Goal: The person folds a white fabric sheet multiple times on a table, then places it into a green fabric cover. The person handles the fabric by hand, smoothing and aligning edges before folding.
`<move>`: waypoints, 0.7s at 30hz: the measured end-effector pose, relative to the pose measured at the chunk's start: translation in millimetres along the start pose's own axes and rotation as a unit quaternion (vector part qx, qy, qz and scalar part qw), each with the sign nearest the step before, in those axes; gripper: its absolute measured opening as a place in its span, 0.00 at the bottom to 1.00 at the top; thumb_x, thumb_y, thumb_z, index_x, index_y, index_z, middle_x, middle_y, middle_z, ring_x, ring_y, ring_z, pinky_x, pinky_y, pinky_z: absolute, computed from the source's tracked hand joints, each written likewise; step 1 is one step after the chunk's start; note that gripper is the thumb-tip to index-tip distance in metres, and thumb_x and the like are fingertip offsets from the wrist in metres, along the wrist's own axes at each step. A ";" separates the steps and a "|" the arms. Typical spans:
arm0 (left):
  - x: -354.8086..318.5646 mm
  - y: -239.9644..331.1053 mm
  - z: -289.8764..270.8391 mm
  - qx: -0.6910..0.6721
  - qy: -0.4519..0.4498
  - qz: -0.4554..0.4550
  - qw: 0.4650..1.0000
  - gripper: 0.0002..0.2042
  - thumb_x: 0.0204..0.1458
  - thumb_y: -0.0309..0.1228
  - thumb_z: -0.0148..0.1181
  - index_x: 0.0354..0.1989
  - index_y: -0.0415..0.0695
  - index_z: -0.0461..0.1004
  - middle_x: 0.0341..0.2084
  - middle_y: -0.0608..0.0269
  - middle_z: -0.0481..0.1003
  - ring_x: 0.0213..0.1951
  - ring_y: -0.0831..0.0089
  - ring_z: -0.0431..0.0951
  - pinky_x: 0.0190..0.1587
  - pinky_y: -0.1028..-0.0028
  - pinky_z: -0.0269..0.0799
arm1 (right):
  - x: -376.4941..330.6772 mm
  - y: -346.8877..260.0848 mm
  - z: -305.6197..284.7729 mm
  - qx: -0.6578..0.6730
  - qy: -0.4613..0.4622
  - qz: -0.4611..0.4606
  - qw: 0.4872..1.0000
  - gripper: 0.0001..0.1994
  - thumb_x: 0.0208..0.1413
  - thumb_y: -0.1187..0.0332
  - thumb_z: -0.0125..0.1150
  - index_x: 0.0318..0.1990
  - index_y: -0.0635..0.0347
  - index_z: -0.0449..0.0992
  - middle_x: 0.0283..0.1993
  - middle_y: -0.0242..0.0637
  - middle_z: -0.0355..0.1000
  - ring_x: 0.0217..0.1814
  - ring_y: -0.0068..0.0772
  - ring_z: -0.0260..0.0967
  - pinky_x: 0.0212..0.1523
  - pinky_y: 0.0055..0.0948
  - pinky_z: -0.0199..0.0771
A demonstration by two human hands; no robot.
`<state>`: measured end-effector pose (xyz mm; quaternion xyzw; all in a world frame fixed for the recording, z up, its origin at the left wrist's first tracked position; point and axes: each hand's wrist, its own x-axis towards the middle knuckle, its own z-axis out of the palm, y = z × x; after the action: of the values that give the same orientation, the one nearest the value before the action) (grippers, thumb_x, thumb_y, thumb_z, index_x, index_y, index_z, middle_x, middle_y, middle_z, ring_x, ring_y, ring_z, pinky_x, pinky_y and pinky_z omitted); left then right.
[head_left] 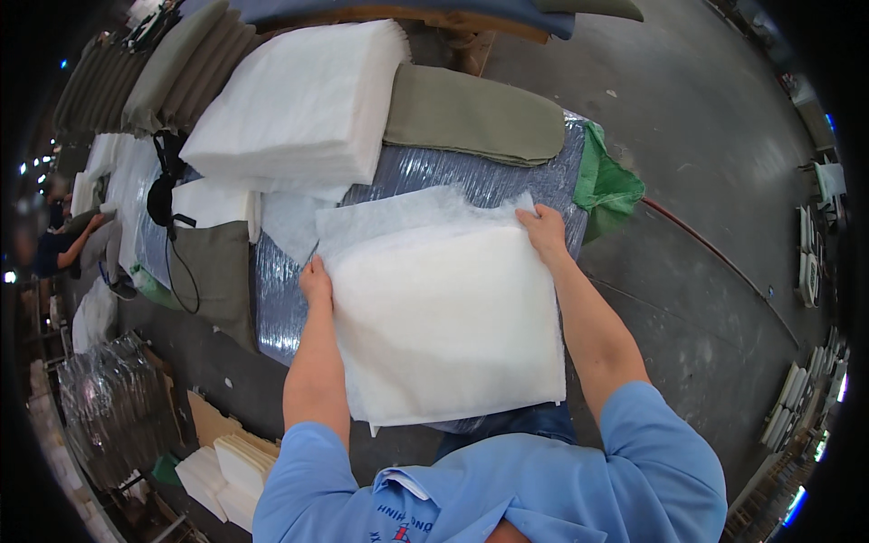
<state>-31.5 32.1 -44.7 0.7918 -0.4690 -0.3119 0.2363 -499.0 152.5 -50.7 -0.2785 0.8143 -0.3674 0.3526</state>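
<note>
A crumpled green sack lies right of centre, and a thin reddish hose runs from beside it over the grey floor. At the far left is a co-worker (dark top, one forearm bare). Below, a bundle in clear plastic stands near a brown cardboard sheet and some pale blocks, partly overlapping.

White stack blocks beyond left grip; room outside right forearm.
</note>
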 end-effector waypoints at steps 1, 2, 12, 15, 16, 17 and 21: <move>-4.3 3.5 -0.6 -0.073 -0.017 -0.025 0.997 0.28 0.70 0.50 0.53 0.55 0.33 0.80 0.52 0.47 0.81 0.54 0.57 0.80 0.56 0.64 0.73 | -2.5 -4.6 -7.1 0.024 -0.031 0.034 0.999 0.20 0.58 0.52 0.71 0.40 0.63 0.84 0.31 0.34 0.78 0.30 0.30 0.71 0.30 0.36 0.69; -8.4 3.5 -6.3 -0.146 -0.031 -0.053 0.987 0.30 0.70 0.52 0.52 0.57 0.32 0.79 0.55 0.46 0.80 0.57 0.56 0.80 0.58 0.64 0.73 | -6.8 -11.6 -15.8 0.069 -0.045 0.072 0.994 0.20 0.58 0.51 0.72 0.39 0.62 0.84 0.31 0.32 0.77 0.29 0.28 0.71 0.28 0.34 0.68; -54.5 -12.2 -43.7 -0.123 -0.158 -0.096 0.975 0.23 0.68 0.50 0.60 0.43 0.37 0.81 0.37 0.65 0.79 0.39 0.74 0.74 0.44 0.71 0.71 | -79.4 23.0 -25.6 -0.061 0.115 -0.105 0.986 0.17 0.62 0.54 0.69 0.38 0.61 0.79 0.28 0.35 0.73 0.30 0.30 0.71 0.36 0.35 0.72; -58.1 -21.6 -45.8 -0.124 -0.084 -0.026 0.988 0.21 0.68 0.47 0.60 0.36 0.37 0.79 0.29 0.70 0.73 0.33 0.77 0.67 0.38 0.71 0.67 | -84.9 11.4 -14.2 0.004 0.162 -0.081 0.983 0.13 0.66 0.59 0.64 0.39 0.61 0.76 0.31 0.40 0.75 0.32 0.39 0.74 0.39 0.40 0.73; -58.8 -20.9 -42.3 -0.122 -0.070 -0.006 0.990 0.21 0.69 0.46 0.60 0.35 0.37 0.78 0.28 0.70 0.72 0.32 0.77 0.66 0.37 0.71 0.66 | -85.4 10.5 -14.9 0.021 0.163 -0.053 0.985 0.12 0.67 0.60 0.63 0.40 0.61 0.75 0.33 0.42 0.77 0.33 0.43 0.75 0.39 0.42 0.73; -58.7 -20.2 -40.4 -0.120 -0.055 0.014 0.991 0.21 0.69 0.45 0.59 0.34 0.37 0.78 0.27 0.70 0.70 0.32 0.77 0.65 0.37 0.71 0.65 | -87.0 9.7 -13.7 0.008 0.183 -0.067 0.981 0.11 0.68 0.60 0.61 0.41 0.60 0.74 0.34 0.45 0.77 0.34 0.48 0.76 0.40 0.44 0.73; -54.2 -20.3 -36.4 -0.047 -0.009 0.063 0.997 0.22 0.70 0.45 0.56 0.34 0.34 0.78 0.27 0.63 0.74 0.32 0.74 0.69 0.38 0.68 0.68 | -86.6 10.6 -11.4 -0.024 0.214 -0.090 0.972 0.10 0.71 0.61 0.56 0.46 0.58 0.72 0.38 0.52 0.78 0.41 0.62 0.76 0.43 0.50 0.73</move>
<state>-13.2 92.4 -18.2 0.7456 -0.5052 -0.3251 0.2883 -458.3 224.8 -21.7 -0.2739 0.8510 -0.4290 0.1292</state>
